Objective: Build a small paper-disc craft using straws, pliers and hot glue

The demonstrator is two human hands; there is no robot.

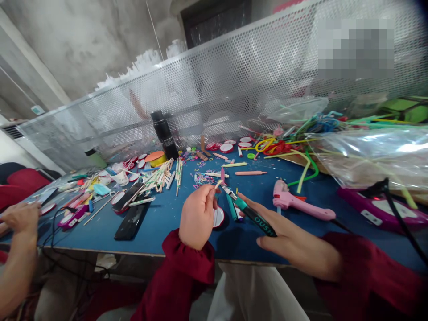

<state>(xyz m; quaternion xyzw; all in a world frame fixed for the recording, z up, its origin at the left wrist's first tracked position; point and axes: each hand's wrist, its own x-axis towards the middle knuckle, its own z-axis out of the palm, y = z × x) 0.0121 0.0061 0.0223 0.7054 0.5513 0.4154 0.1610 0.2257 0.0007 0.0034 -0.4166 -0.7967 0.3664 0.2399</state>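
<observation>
Maroon right sleeve nearest; right hand half-curled round green-and-black-handled pliers — left hand curled in, thumb and forefinger pinching thin pale stick just beside pliers' tip, above blue tabletop. Pink glue gun right of right hand; perforated metal screen, grey concrete wall behind. Left hand back toward camera — right forearm slanting in from lower right

Glue gun on table right of pliers, power strip further right, sticks left, bottle behind sticks, and mesh panel behind bottle.
</observation>
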